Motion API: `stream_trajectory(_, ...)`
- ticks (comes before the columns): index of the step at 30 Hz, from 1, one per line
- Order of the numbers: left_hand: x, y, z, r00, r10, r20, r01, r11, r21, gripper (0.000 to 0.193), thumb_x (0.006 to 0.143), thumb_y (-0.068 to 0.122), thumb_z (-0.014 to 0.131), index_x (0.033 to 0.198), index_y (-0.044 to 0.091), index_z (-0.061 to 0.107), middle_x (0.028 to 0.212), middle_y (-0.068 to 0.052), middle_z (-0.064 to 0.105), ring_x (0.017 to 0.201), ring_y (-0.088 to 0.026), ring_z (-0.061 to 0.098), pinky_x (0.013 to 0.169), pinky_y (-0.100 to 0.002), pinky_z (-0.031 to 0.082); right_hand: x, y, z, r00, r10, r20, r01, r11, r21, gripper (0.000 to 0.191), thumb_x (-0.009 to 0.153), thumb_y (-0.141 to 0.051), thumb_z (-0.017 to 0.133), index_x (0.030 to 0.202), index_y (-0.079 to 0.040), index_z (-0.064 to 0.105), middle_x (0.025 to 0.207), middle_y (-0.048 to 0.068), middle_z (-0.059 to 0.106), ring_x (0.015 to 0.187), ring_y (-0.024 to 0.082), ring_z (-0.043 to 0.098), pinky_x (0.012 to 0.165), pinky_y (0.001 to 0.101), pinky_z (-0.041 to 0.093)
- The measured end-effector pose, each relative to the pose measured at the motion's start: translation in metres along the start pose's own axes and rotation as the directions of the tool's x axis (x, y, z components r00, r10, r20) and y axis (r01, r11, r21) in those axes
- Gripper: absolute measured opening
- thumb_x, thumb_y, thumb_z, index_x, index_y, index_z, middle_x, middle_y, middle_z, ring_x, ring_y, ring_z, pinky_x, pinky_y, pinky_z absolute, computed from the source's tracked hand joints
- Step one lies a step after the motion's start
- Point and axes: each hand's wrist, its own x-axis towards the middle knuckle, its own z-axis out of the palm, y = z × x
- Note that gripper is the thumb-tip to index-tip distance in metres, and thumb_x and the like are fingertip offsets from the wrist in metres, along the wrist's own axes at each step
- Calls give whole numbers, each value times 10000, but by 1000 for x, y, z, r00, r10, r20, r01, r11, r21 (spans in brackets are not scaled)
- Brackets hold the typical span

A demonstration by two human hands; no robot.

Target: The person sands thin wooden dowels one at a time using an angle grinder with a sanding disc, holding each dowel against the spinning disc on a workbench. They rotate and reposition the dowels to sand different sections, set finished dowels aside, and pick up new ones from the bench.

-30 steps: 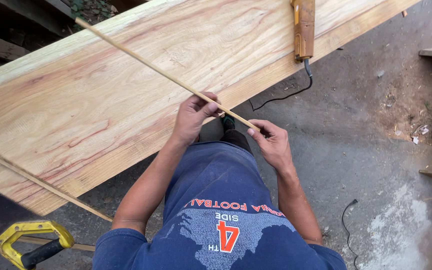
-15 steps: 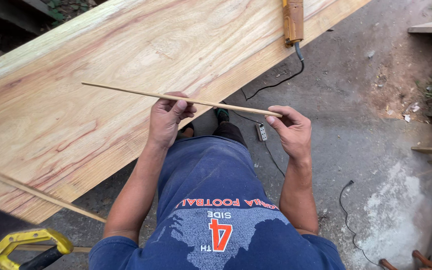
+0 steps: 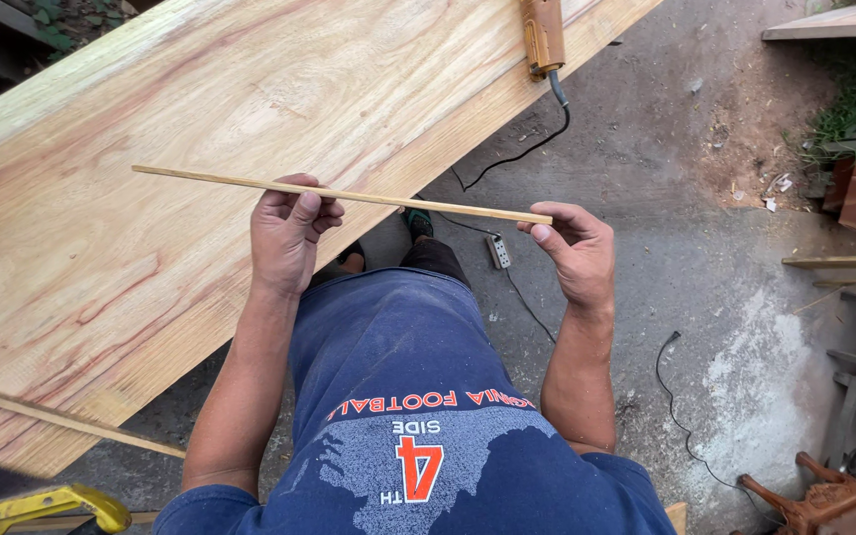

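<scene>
I hold a long thin wooden strip [image 3: 408, 201] almost level in front of me, above the edge of a wide pale plank [image 3: 151, 188]. My left hand [image 3: 291, 233] grips the strip near its middle, thumb on top. The fingertips of my right hand [image 3: 574, 248] pinch its right end. The strip's left end reaches out over the plank, clear of it.
An orange power tool [image 3: 543, 35] lies on the plank's far edge, its black cable trailing to a socket strip [image 3: 496, 250] on the concrete floor. Another thin strip [image 3: 61, 421] lies at lower left beside a yellow saw handle [image 3: 47, 505]. Scrap wood and rusty metal sit at right.
The strip has swung from steeply slanted to nearly level and come nearer to me. My right hand has slid outward to its right end; my left hand has stayed near the middle.
</scene>
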Motion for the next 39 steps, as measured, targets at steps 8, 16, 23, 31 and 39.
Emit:
stream_trajectory(8, -2, 5, 1, 1000, 16, 15, -15, 999, -44, 207, 1008, 164, 721, 1167, 43, 669, 1030, -115, 734, 913, -217, 747, 788, -354, 638, 2, -6, -1, 1000, -23, -22, 24, 999, 30, 260, 955, 5, 748, 1207, 32, 689, 1054, 135, 751, 1010, 189, 731, 934, 302, 575)
stream_trajectory(16, -4, 7, -4, 1000, 7, -1, -7, 1000, -4, 233, 986, 177, 732, 1158, 33, 669, 1001, -103, 736, 899, -202, 743, 794, -344, 631, 2, -4, 0, 999, -30, -18, 31, 998, 47, 221, 985, 22, 705, 1203, 47, 676, 1078, 145, 736, 1024, 226, 735, 976, 341, 583)
stream_trajectory(23, -10, 6, -17, 1000, 27, -5, -27, 999, 45, 251, 971, 191, 748, 1156, 39, 672, 969, -85, 725, 881, -185, 727, 786, -337, 624, -2, 8, -7, 999, -5, -35, 9, 992, 123, 170, 1034, -17, 661, 1184, 63, 660, 1083, 156, 729, 1028, 256, 733, 990, 392, 592)
stream_trajectory(31, -14, 10, -25, 999, 50, 3, -50, 999, 0, 243, 967, 188, 750, 1153, 51, 675, 952, -73, 722, 870, -166, 714, 789, -320, 615, -8, 18, -17, 999, -16, -52, 25, 981, 195, 149, 1090, -103, 660, 1113, 44, 654, 1037, 164, 723, 1001, 288, 730, 1008, 449, 598)
stream_trajectory(39, -18, 13, -29, 998, 57, -4, -57, 998, 21, 245, 973, 177, 744, 1166, 39, 684, 955, -68, 722, 874, -158, 710, 798, -316, 614, -12, 36, -31, 998, -22, -55, 32, 982, 186, 216, 1146, -109, 620, 1000, 46, 659, 898, 139, 688, 904, 274, 715, 926, 418, 572)
